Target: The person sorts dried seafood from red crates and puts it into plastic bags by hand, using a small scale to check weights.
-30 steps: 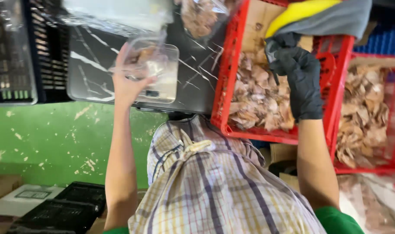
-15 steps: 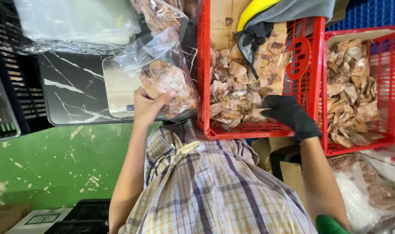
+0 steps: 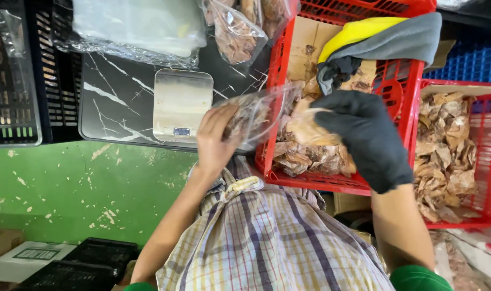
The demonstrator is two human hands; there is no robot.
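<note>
Bare left hand point(image 3: 216, 141), gloved right hand point(image 3: 364, 137), fingers curled.

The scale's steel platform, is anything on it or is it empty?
Empty. The scale has a bare platform; the clear bag is held beside it by the left hand.

The clear bag point(image 3: 256, 116) blurs with motion, so its brownish contents cannot be made out singly. The gloved right hand point(image 3: 364, 137) covers part of the dried pieces in the near red crate point(image 3: 402, 86). The scale point(image 3: 182, 105) display is too small to read. A second red crate point(image 3: 485, 161) is cut by the right edge, and the black crate point(image 3: 11, 81), perhaps holding film, by the left.
</note>
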